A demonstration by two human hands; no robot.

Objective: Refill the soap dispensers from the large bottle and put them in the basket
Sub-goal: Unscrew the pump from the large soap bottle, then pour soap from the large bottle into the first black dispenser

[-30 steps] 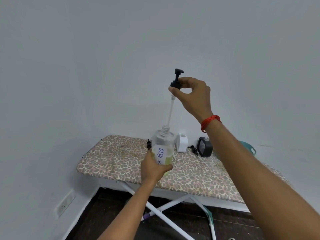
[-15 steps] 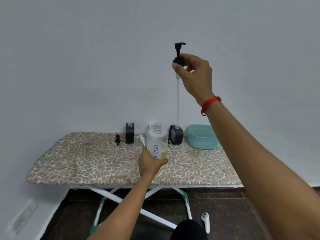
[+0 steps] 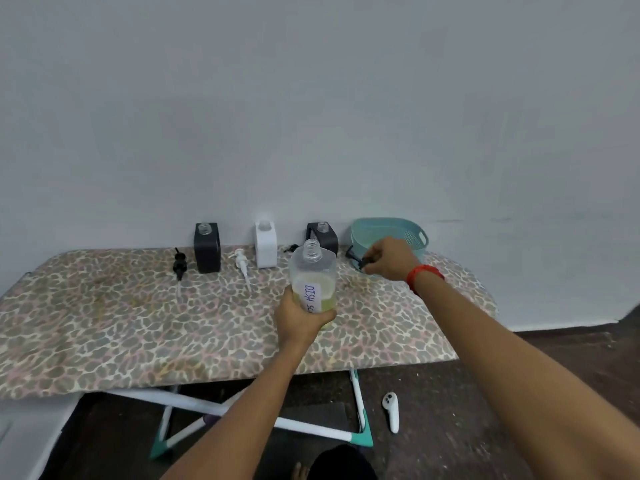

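My left hand [image 3: 300, 315] grips the large clear bottle [image 3: 313, 275], which stands uncapped on the board with yellow-green soap in its lower part. My right hand [image 3: 389, 259] holds the bottle's black pump [image 3: 356, 259] low on the board beside the teal basket [image 3: 389, 233]. Three uncapped dispensers stand along the wall: a black one [image 3: 207, 247], a white one [image 3: 266, 244] and another black one [image 3: 323, 233] partly behind the bottle.
The leopard-print ironing board [image 3: 138, 323] bears a loose black pump [image 3: 179, 266] and a white pump [image 3: 242, 266]. Another small black pump [image 3: 290, 248] lies near the white dispenser. A white controller [image 3: 391, 410] lies on the dark floor.
My right hand has come down from head height with the black pump to the board beside the basket. The camera view has tilted down. The left hand stays on the bottle.
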